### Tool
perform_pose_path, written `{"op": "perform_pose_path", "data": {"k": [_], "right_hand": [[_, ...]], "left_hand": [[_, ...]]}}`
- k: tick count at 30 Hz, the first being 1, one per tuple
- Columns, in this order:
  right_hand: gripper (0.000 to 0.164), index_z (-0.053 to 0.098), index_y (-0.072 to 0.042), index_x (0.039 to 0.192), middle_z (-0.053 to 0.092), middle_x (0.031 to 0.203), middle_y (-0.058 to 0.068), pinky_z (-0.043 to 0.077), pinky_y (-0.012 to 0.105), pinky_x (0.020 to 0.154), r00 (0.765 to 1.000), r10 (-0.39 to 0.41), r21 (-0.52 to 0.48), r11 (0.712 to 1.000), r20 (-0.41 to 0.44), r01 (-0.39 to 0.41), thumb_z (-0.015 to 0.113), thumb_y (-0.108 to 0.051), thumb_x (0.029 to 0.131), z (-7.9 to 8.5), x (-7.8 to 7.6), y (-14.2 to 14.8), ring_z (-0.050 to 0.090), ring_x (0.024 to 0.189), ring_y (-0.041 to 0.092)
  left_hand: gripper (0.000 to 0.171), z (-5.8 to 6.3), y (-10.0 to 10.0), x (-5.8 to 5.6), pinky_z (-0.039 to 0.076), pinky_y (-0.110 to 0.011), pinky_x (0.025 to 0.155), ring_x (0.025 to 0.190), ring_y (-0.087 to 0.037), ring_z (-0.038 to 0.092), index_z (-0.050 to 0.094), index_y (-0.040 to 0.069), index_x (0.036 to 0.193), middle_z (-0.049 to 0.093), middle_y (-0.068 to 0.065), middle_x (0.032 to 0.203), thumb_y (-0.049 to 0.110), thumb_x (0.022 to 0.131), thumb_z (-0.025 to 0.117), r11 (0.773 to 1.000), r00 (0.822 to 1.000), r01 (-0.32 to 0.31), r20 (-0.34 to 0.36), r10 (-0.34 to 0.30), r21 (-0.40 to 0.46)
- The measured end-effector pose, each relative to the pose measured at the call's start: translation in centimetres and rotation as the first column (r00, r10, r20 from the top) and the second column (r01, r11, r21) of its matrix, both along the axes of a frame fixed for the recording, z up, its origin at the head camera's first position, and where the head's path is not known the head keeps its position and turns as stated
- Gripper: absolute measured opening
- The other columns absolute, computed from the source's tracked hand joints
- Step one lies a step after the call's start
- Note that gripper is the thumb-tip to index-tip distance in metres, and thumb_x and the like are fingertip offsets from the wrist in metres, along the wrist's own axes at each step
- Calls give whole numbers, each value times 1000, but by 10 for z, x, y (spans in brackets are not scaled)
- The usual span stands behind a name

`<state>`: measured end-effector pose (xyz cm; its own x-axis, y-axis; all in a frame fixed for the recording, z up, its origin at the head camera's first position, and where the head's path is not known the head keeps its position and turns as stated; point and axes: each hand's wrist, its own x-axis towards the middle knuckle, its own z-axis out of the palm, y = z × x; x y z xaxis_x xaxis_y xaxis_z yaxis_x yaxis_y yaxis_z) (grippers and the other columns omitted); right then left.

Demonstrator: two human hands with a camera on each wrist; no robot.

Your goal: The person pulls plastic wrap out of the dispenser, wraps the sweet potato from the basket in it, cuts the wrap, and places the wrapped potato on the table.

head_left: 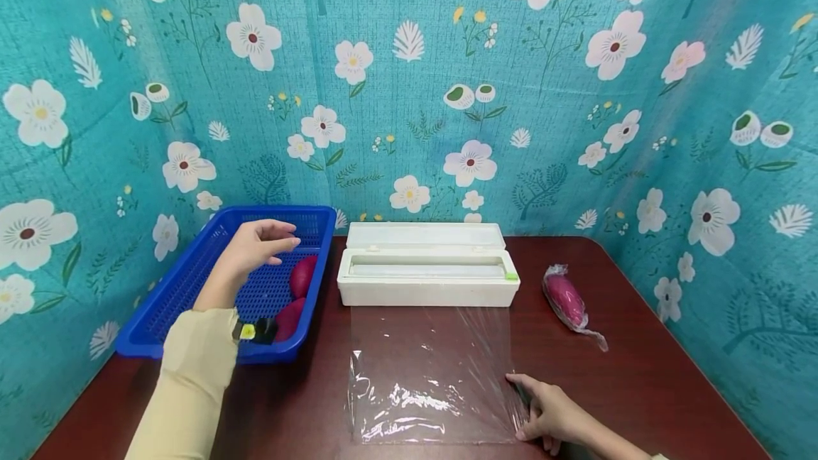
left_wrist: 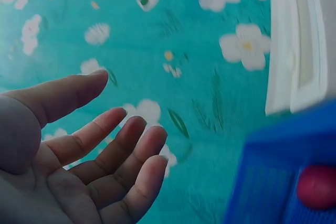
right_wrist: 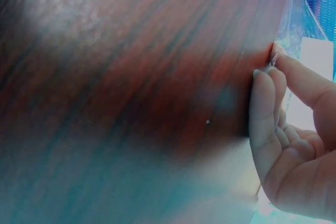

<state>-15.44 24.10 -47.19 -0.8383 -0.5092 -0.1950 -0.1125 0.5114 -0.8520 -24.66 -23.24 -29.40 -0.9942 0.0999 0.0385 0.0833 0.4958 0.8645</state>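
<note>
A sheet of clear plastic wrap (head_left: 428, 368) runs from a white wrap dispenser (head_left: 428, 289) toward the front of the table. My right hand (head_left: 546, 410) grips the sheet at its near right corner, thumb at the edge and index finger stretched along the side. Creases in the film run toward that hand. My left hand (head_left: 258, 250), empty with loosely bent fingers, is raised above the blue basket (head_left: 156, 350). Inside the basket, magenta oblong items (head_left: 302, 275) lie along the right wall. In the left wrist view, the left palm (left_wrist: 63, 192) shows nothing in it.
On the right lies a magenta oblong item (head_left: 566, 298) wrapped in clear film with a twisted end. The dispenser's lid (head_left: 427, 236) stands raised, and a green piece (head_left: 511, 276) sits at its right end. A flowered teal curtain (head_left: 409, 91) closes off the back and sides.
</note>
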Motion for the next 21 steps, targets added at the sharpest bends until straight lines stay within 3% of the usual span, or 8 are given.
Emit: {"op": "perform_pose_path", "data": {"k": [5,10,15,21], "right_hand": [[86,33,7,131,52,48,0,42,32,31,1000,-3,-3,1000,-8,3,80,-16,62,-1,0,-1,49,34,8],[86,34,6,130,51,48,-1,42,31,31,1000,-13,4,1000,-24,13,80,-16,62,0,1,0,49,33,7],[86,34,5,131,51,48,-1,42,31,31,1000,-17,6,1000,-21,17,80,-15,62,1,0,-1,49,33,8],[86,34,5,130,50,48,-1,42,31,31,1000,-18,4,1000,-16,18,80,-17,62,0,0,-2,48,33,7]], "left_hand": [[51,-4,-20,-25,43,-43,85,111,-37,46,41,-5,128,45,-27,124,23,89,56,999,995,-38,93,35,35],[54,-18,-33,-49,39,-44,89,117,-36,41,36,-3,132,39,-25,131,19,88,57,986,974,-104,213,74,132],[59,-36,-37,-62,37,-46,91,120,-36,37,33,-2,135,37,-24,133,16,86,59,973,943,-157,317,97,167],[57,-53,-39,-71,35,-49,91,121,-38,34,33,-3,135,33,-23,136,13,86,58,966,904,-215,404,142,141]]}}
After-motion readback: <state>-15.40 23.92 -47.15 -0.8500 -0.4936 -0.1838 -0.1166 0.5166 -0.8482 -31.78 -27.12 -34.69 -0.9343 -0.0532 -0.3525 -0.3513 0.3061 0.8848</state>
